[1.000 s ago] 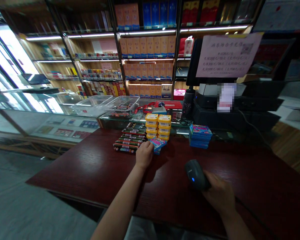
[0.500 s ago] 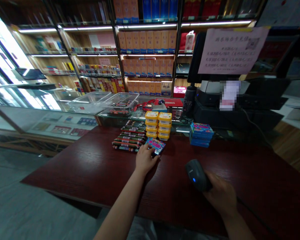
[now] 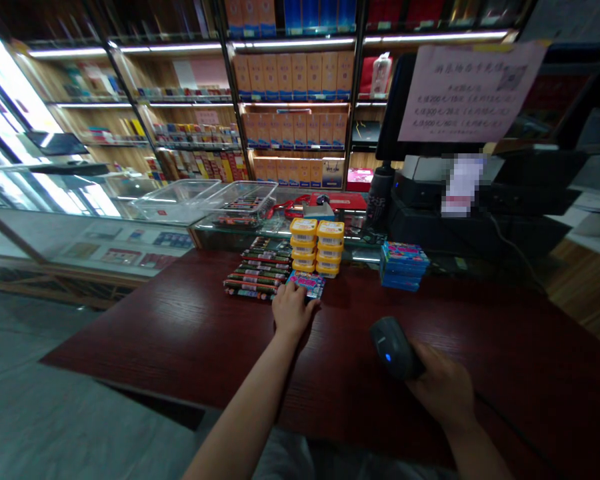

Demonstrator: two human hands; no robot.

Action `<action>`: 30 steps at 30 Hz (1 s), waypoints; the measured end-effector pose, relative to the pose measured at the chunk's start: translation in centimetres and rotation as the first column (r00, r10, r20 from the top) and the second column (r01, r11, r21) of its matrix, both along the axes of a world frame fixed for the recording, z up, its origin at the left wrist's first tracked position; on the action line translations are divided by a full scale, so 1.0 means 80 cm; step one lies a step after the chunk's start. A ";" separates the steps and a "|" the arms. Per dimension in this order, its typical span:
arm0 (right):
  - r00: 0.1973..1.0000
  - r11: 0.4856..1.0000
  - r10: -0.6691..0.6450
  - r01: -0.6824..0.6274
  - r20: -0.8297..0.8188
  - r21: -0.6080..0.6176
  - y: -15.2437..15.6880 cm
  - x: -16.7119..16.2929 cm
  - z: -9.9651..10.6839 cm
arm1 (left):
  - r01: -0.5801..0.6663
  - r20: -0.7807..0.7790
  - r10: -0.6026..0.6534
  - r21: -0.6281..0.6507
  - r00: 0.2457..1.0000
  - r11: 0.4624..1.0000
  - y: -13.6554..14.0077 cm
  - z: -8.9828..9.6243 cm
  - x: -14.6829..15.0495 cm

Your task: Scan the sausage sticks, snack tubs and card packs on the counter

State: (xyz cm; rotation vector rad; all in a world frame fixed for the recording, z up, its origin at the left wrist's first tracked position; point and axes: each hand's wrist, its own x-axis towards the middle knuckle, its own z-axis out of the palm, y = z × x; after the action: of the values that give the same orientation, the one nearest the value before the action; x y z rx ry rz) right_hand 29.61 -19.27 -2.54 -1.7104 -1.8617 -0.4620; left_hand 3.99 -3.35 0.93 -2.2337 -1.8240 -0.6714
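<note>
My left hand (image 3: pixel 292 312) is on a small flat box with a blue and pink printed top (image 3: pixel 307 283), its fingers and thumb around the near edge. That box lies on the table just in front of two stacks of yellow-lidded tubs (image 3: pixel 317 247). Left of it lies a row of dark, thin, pen-like sticks with labels (image 3: pixel 255 273). My right hand (image 3: pixel 445 383) is wrapped round a black barcode scanner (image 3: pixel 396 348) with a lit blue light, held over the right part of the table. A pile of similar blue boxes (image 3: pixel 404 267) stands farther back on the right.
The dark red wooden table (image 3: pixel 180 340) meets a glass display counter (image 3: pixel 130 243) behind. Clear plastic bins (image 3: pixel 245 200) sit on the glass. A monitor with a paper sign (image 3: pixel 473 97) stands at the back right, and a cable (image 3: pixel 510 427) trails from the scanner.
The small flat box has turned and shifted slightly left under my left hand, so it lies straighter before the tubs. My right hand keeps the scanner in about the same place.
</note>
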 end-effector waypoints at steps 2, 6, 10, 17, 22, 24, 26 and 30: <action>1.000 1.000 0.004 -0.005 -0.013 -0.004 0.000 0.000 -0.001 | 0.027 0.023 -0.027 -0.010 0.999 1.000 0.001 -0.002 -0.001; 1.000 1.000 -0.005 0.005 -0.023 -0.011 0.001 0.001 -0.002 | 0.112 0.071 -0.111 -0.010 0.991 0.994 0.004 -0.008 -0.003; 1.000 1.000 0.003 -0.003 0.006 -0.015 0.001 0.001 0.000 | 0.126 0.094 -0.124 -0.014 0.988 0.992 0.005 -0.010 -0.001; 1.000 0.998 -0.022 0.020 -0.022 -0.067 0.001 -0.002 0.002 | 0.138 0.102 -0.133 -0.047 0.986 0.989 0.004 -0.006 0.000; 0.999 0.992 -0.036 0.035 -0.003 -0.119 0.002 -0.004 0.003 | 0.151 0.073 -0.150 -0.008 0.986 0.988 -0.003 0.003 0.004; 0.999 0.985 -0.050 0.049 0.002 -0.164 0.003 -0.007 0.004 | 0.200 0.061 -0.201 0.023 0.978 0.979 -0.006 0.011 0.014; 0.998 0.975 -0.059 0.058 0.001 -0.214 0.005 -0.010 0.006 | 0.289 0.052 -0.290 0.033 0.956 0.957 -0.007 0.019 0.029; 0.997 0.960 -0.071 0.065 -0.013 -0.272 0.008 -0.015 0.009 | 0.512 0.056 -0.512 0.025 0.857 0.859 -0.002 0.039 0.079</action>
State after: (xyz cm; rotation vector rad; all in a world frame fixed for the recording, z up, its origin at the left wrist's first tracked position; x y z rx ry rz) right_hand 28.40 -18.64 -1.79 -1.9543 -1.9253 -0.2183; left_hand 10.32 -3.50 4.02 -2.7435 -1.2261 -0.8329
